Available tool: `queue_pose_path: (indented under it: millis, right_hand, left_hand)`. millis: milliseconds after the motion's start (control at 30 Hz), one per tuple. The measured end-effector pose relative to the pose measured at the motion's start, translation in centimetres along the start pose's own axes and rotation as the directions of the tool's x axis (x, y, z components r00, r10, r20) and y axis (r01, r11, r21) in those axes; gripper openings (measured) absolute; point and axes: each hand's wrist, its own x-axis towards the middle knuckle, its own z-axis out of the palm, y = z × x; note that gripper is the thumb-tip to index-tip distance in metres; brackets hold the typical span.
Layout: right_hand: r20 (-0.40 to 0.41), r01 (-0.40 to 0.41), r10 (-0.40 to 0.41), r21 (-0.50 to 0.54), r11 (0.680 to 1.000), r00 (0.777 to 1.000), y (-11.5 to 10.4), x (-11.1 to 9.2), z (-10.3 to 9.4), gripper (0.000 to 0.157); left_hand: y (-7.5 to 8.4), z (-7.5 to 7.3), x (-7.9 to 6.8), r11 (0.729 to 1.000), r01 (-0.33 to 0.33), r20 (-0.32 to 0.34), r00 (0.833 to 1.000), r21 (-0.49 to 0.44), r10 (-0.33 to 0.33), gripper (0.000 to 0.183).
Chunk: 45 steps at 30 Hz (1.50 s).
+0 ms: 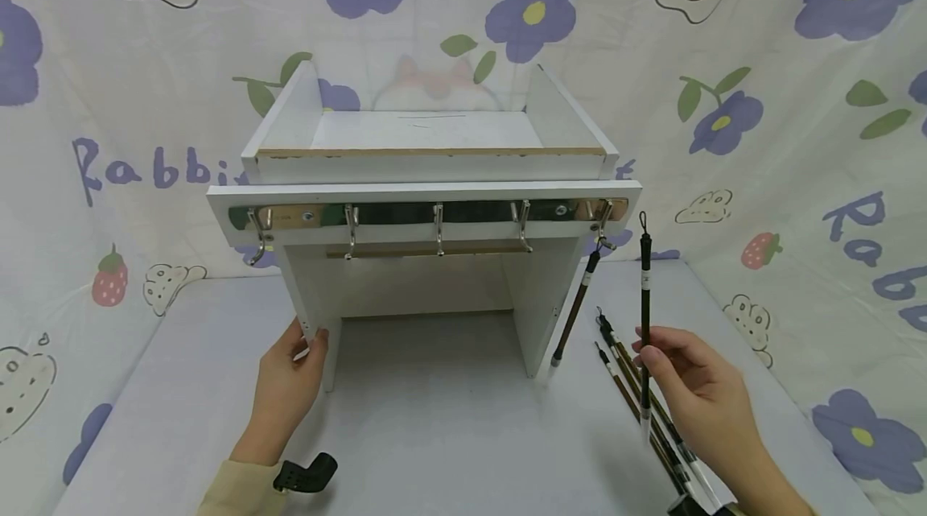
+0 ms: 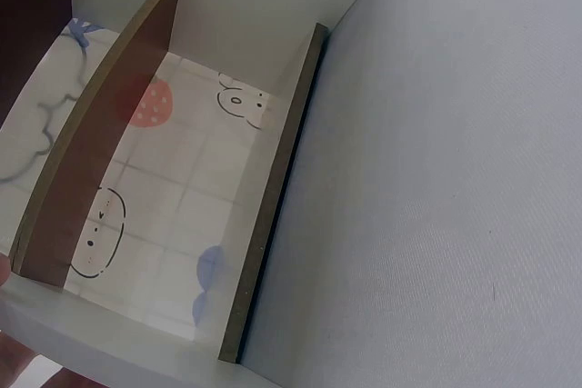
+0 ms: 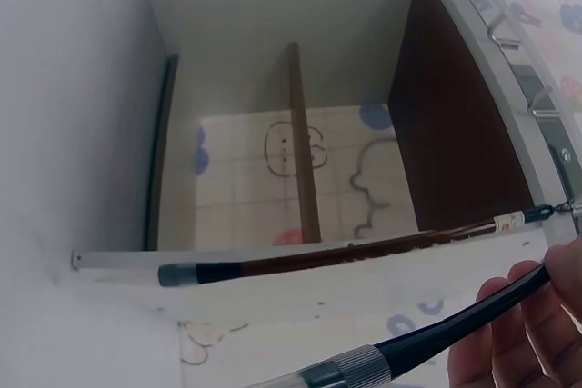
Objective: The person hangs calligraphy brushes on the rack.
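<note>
My left hand (image 1: 290, 379) grips the front edge of the left side panel of a white shelf unit (image 1: 427, 192). Beside the unit's right side, my right hand (image 1: 698, 387) pinches a dark-handled writing brush (image 1: 646, 258) by its shaft. This brush stands nearly upright, hanging loop at the top and a clear cap over its lower end. A second brush (image 1: 577, 307) hangs by its loop from the rightmost hook (image 1: 604, 218), slanting along the right panel. In the right wrist view, the held brush (image 3: 455, 329) crosses the lower right corner.
A metal rail (image 1: 398, 214) with several double hooks runs along the unit's front. Several more brushes (image 1: 623, 379) lie on the white table (image 1: 463, 435), partly behind my right hand. A printed cloth (image 1: 434, 25) with flowers hangs behind. A board (image 3: 305, 161) spans the unit's inside.
</note>
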Motion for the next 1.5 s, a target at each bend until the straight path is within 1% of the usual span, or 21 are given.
queue_pose_path:
  millis: [100, 267, 467, 700, 900, 1100, 1300, 1500]
  right_hand:
    - [0.017, 0.028, -0.029, 0.015, 0.999, 0.999, -0.3, -0.1, 0.3, 0.024]
    - [0.045, 0.066, -0.065, -0.038, 0.997, 0.997, -0.5, -0.1, 0.8, 0.026]
    - [0.103, 0.073, -0.068, -0.054, 0.996, 0.992, -0.7, -0.1, 1.4, 0.026]
    - [0.161, 0.100, -0.087, -0.075, 0.992, 0.983, -0.5, 0.0, 2.3, 0.030]
    - [0.189, 0.096, -0.073, -0.112, 0.989, 0.979, -0.3, 0.2, 2.9, 0.028]
    - [0.180, 0.057, -0.029, -0.153, 0.987, 0.983, -0.6, 0.4, 3.1, 0.023]
    - [0.181, 0.064, -0.038, -0.142, 0.988, 0.983, -0.6, 0.5, 3.3, 0.023]
    - [0.182, 0.033, -0.008, -0.134, 0.990, 0.983, -0.9, 0.7, 3.4, 0.023]
  left_hand:
    - [0.0, 0.0, 0.0, 1.000, -0.001, 0.002, 1.000, -0.003, 0.001, 0.049]
    - [-0.1, 0.0, -0.1, 1.000, 0.002, 0.004, 1.000, -0.008, -0.002, 0.049]
    - [-0.2, -0.1, -0.1, 1.000, -0.004, -0.007, 1.000, -0.006, 0.004, 0.048]
    - [-0.3, 0.0, -0.1, 1.000, -0.008, -0.014, 1.000, -0.005, 0.008, 0.048]
    - [-0.3, 0.0, -0.1, 1.000, -0.010, -0.015, 1.000, -0.005, 0.010, 0.048]
    - [-0.3, 0.0, -0.1, 1.000, -0.017, -0.009, 1.000, -0.010, 0.017, 0.048]
    - [-0.3, 0.0, 0.0, 1.000, -0.026, -0.015, 1.000, -0.006, 0.026, 0.049]
    - [-0.3, 0.1, 0.1, 1.000, -0.017, -0.011, 1.000, -0.011, 0.017, 0.050]
